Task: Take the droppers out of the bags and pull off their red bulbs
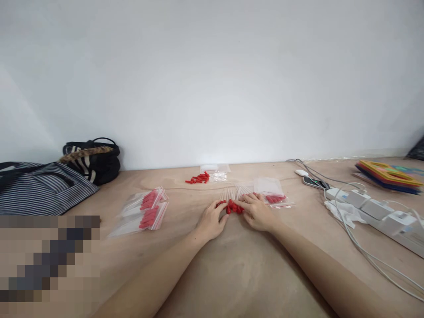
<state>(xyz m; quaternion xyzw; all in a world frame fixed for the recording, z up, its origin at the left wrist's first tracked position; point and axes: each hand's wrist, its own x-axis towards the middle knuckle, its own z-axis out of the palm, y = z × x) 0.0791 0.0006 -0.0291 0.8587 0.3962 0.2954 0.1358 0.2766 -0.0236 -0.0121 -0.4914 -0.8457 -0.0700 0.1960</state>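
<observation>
Sticks [228,193] lengthwise toward wall [212,88], red ends [231,206] nearest, both hands [211,219] [255,213] around them, grip unclear.

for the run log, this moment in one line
left hand: touching red pieces | right hand: same pieces | plastic bags: left of hands | power strip: right

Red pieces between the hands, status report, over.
Left hand and right hand at the red pieces, one each side. Red pieces bunched, pale sticks fanning out beyond. Plastic bag close past right hand, not blocking.
</observation>
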